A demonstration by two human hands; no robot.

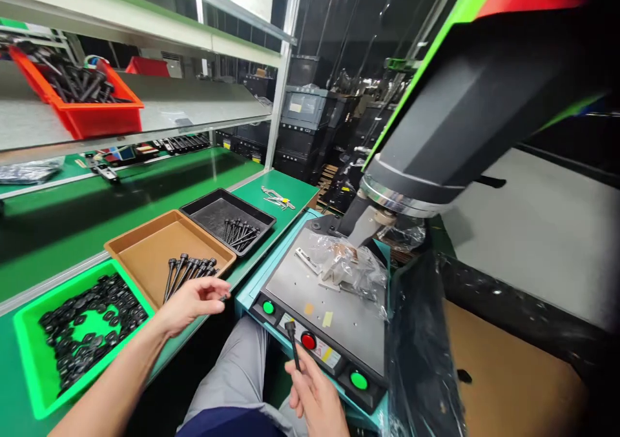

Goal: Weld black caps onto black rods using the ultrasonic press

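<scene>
Between the thumb and fingers of my right hand (314,388) stands a thin black rod (293,343) with a wider head at its top, held in front of the machine's red button. My left hand (198,301) is beside the brown tray (145,246), its thumb and fingertips brought together around a small dark piece (223,298), mostly hidden. Several similar black rods (186,270) lie in that tray, close behind my left hand. A bright green bin (36,376), full of small black parts (87,359), sits left of my left forearm.
A black tray (203,208) holds more rods. The press machine (416,133) stands at the right; its fixture (339,266) is wrapped in clear plastic. Green buttons (359,380) flank the red button (308,341). An orange bin (104,117) of black rods sits on the shelf.
</scene>
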